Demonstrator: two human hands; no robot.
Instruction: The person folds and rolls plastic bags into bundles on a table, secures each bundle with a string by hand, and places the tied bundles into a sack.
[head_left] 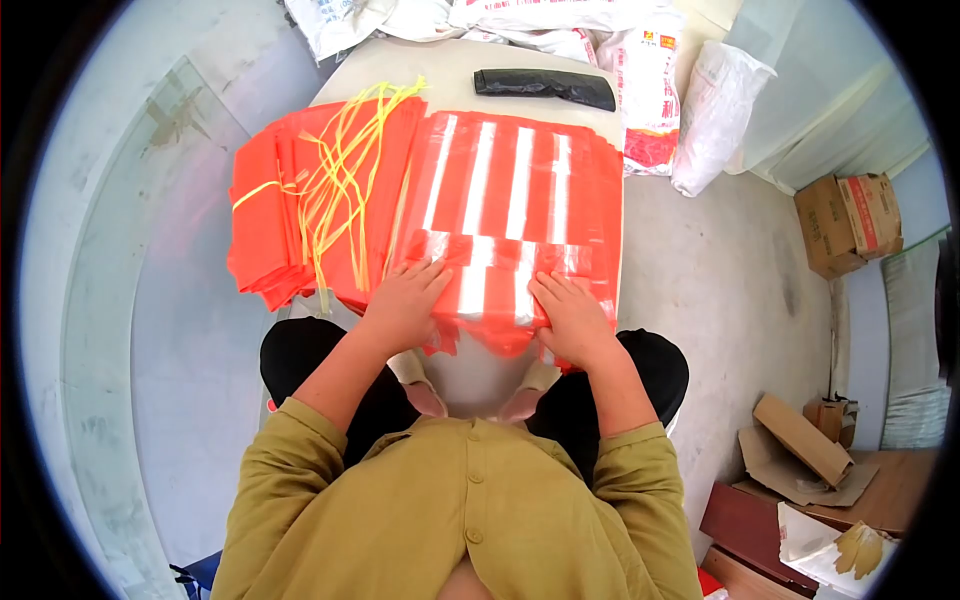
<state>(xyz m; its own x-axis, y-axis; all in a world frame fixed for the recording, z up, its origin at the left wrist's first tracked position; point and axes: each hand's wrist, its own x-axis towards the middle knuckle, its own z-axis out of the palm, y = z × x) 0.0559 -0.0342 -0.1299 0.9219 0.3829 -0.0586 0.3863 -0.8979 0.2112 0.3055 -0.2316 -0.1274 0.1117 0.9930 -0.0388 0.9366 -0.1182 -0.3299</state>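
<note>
A stack of red plastic bags with whitish, shiny stripes (500,190) lies on the table in front of me. Across its near part runs a folded-over flap (500,265). My left hand (408,300) rests flat on the left side of this flap, fingers stretched out. On its right side lies my right hand (568,312), also with fingers extended and pressing on the plastic. Loose red edges hang over the table's near side between the hands. To the left is a pile of folded red bags (275,215), with yellow ties (345,190) strewn over it.
A black folded plastic bundle (545,88) lies at the table's (430,65) far end. White printed sacks (645,95) stand behind and to the right. Cardboard boxes (840,225) sit by the right wall, and flattened cardboard (800,455) lies at lower right. A glass panel (120,300) leans at left.
</note>
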